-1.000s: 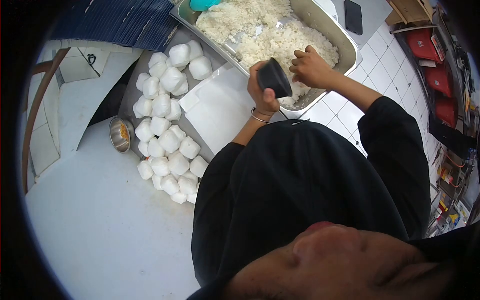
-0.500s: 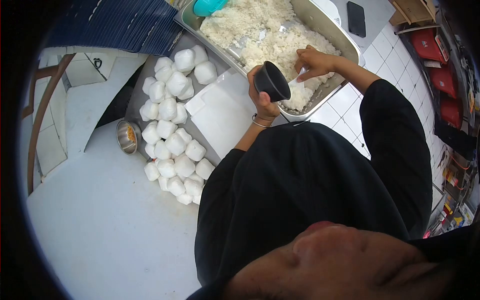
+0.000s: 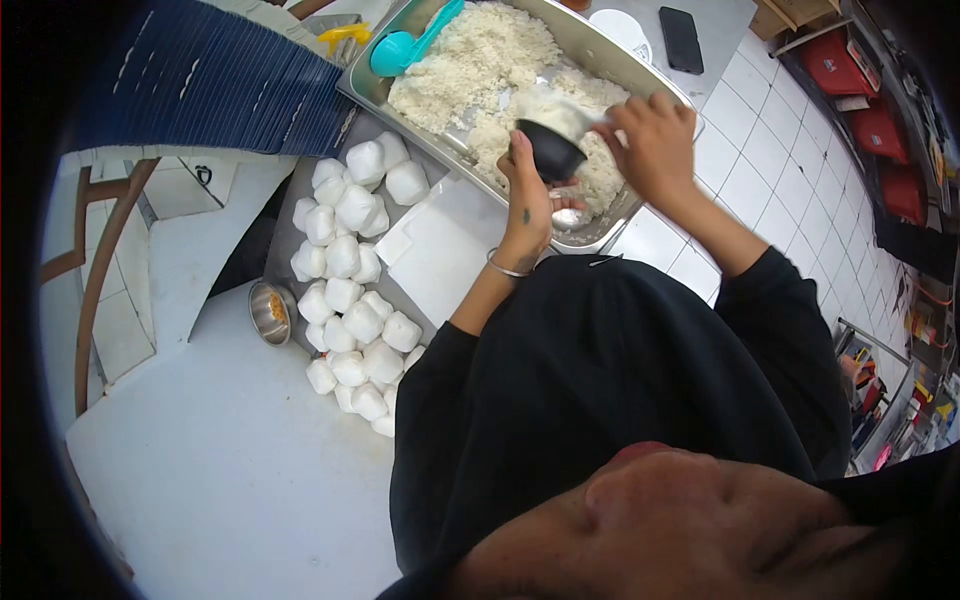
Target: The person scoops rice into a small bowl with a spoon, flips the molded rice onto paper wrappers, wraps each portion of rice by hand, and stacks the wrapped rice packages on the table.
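My left hand (image 3: 528,190) is wrapped round a black bowl (image 3: 553,155), thumb against its left side and some fingertips showing beneath, and the bowl tilts over the rice with its mouth turned away from me. My right hand (image 3: 650,140) is blurred, its fingers pinched on what looks like a white spoon (image 3: 578,112) at the bowl's rim. White rice shows there, though I can't tell how much is inside the bowl and how much is on the spoon. If I press too hard against that tilted rim, the bowl could twist in my grip, or loose grains could spill over the edge. Most would likely drop into the metal tray (image 3: 590,52) below, where the rice (image 3: 475,65) lies heaped and a teal scoop (image 3: 395,53) rests at the far left; a wide swing could throw some past its wall towards the phone (image 3: 682,40). Nearer me, white paper (image 3: 445,245) lies beside the tray, and stray grains could stick to it. Left of that, white bundles (image 3: 342,258) are piled together, close to my left sleeve (image 3: 430,370); a careless elbow could topple some or knock the little metal bowl (image 3: 259,312) beside them.
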`<state>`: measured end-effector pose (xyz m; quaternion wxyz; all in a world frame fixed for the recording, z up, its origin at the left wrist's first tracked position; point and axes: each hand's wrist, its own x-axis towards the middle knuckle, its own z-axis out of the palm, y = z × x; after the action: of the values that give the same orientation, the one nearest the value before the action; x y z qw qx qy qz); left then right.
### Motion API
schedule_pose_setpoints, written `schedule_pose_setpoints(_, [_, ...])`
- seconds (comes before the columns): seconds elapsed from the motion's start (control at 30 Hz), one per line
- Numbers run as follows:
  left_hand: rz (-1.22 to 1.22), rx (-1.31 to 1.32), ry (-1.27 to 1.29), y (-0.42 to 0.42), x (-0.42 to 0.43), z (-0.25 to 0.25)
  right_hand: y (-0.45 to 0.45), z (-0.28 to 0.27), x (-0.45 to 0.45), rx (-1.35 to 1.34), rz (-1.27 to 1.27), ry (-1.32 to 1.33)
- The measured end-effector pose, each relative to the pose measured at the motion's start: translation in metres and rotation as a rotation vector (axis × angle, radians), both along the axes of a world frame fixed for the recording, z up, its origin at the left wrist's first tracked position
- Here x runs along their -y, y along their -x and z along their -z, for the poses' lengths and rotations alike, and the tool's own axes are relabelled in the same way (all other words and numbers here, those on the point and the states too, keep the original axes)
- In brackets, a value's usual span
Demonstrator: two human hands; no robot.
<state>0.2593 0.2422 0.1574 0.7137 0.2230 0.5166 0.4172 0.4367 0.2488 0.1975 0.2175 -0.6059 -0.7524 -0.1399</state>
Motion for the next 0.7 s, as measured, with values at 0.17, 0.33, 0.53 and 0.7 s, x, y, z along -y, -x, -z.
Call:
schedule_pose_setpoints(0.17, [-0.049, 0.034, 0.014, 0.001, -0.025, 0.016, 0.029, 0.008, 0.052, -0.066, 0.013, -0.095])
schedule_pose_setpoints(0.33, [0.067, 0.045, 0.059, 0.005, -0.020, 0.012, 0.014, 0.017, 0.070, -0.061, -0.069, 0.128])
schedule_pose_setpoints(0.53, [0.065, 0.300, 0.067, 0.028, -0.022, 0.003, -0.020, 0.002, 0.055, -0.613, 0.002, 0.561])
schedule_pose_setpoints(0.7, [0.138, 0.288, 0.021, 0.029, -0.020, -0.006, -0.012, 0.008, 0.065, -0.937, -0.099, 0.692])
